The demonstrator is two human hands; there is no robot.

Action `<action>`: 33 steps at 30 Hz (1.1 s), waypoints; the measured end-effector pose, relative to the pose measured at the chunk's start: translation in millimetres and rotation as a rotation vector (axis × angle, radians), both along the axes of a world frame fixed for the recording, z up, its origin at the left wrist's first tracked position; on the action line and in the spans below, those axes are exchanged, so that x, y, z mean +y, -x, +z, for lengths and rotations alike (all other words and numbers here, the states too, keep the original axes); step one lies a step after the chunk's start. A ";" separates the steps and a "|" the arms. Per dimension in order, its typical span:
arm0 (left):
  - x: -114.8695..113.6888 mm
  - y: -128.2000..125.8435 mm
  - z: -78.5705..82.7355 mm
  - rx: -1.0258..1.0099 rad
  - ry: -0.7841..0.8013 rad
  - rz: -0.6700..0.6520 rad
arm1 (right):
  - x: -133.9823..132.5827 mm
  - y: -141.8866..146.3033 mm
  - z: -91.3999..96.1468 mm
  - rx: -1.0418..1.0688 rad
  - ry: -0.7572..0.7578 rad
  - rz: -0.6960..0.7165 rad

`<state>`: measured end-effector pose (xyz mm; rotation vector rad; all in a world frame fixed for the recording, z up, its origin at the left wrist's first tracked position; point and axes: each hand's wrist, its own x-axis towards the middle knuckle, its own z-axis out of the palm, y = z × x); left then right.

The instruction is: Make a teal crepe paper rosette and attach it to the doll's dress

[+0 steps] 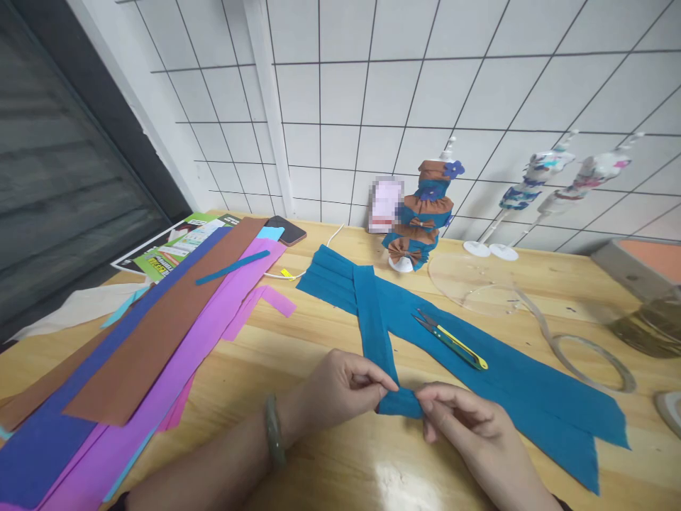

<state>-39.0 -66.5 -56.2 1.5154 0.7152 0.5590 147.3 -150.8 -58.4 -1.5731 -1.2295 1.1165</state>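
My left hand (pixel 340 387) pinches one end of a short folded piece of a teal crepe paper strip (pixel 375 319). My right hand (pixel 468 422) grips the other end between thumb and fingers, so the piece spans the two hands just above the table. From there the strip runs up and lies across a longer teal piece (pixel 532 369), pleated at its far left end. On that longer piece rest thread snips (pixel 452 341) with green and yellow handles, apart from both hands.
Left lie long brown (pixel 159 333), blue and purple strips (pixel 213 312), with a phone (pixel 287 231) behind. Against the tiled wall stands a small dressed form (pixel 423 213); two more forms (pixel 537 177) stand right. Clear tape (pixel 596 362) and a glass container (pixel 649 326) sit at right.
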 end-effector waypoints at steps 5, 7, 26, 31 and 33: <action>0.2 0.3 -3.1 0.002 -0.058 -0.008 | 0.3 -0.7 -3.4 0.032 -0.001 0.012; 0.1 1.0 -2.8 -0.006 -0.075 -0.017 | 0.5 -1.4 -3.8 0.050 0.003 0.013; -3.1 -0.4 2.7 0.085 -0.200 -0.019 | 0.1 11.8 0.8 -0.119 -0.301 -0.090; -2.6 1.7 8.5 0.146 -0.460 -0.101 | -1.9 11.9 4.0 -0.282 -0.497 -0.030; -2.5 1.8 8.1 0.152 -0.519 -0.122 | -1.1 12.5 6.0 -0.338 -0.555 -0.027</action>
